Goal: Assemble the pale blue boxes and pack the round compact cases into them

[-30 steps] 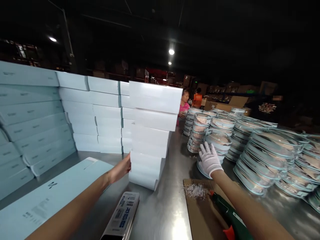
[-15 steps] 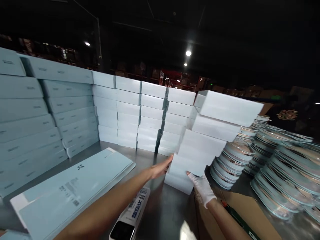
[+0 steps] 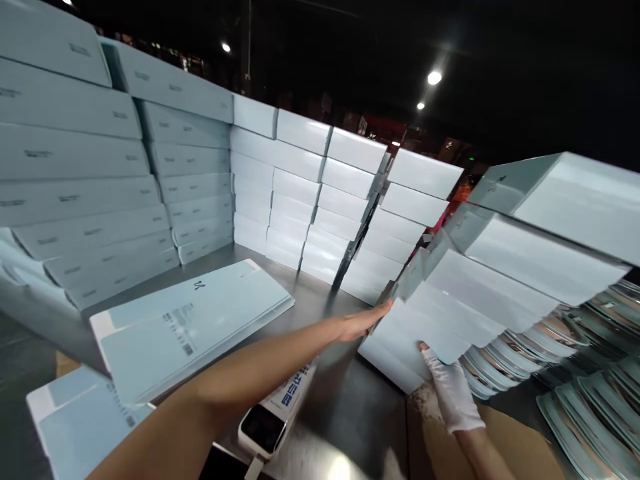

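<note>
Both hands' fingertips hidden against box stack (image 3: 480, 293); stack right edge cropped.

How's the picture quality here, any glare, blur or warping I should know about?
Head view: the ceiling lamps blow out against a dark hall; glare spots the steel table; the box stack between the left hand and gloved right hand is motion-smeared; wide-angle bending tilts the box wall.
</note>
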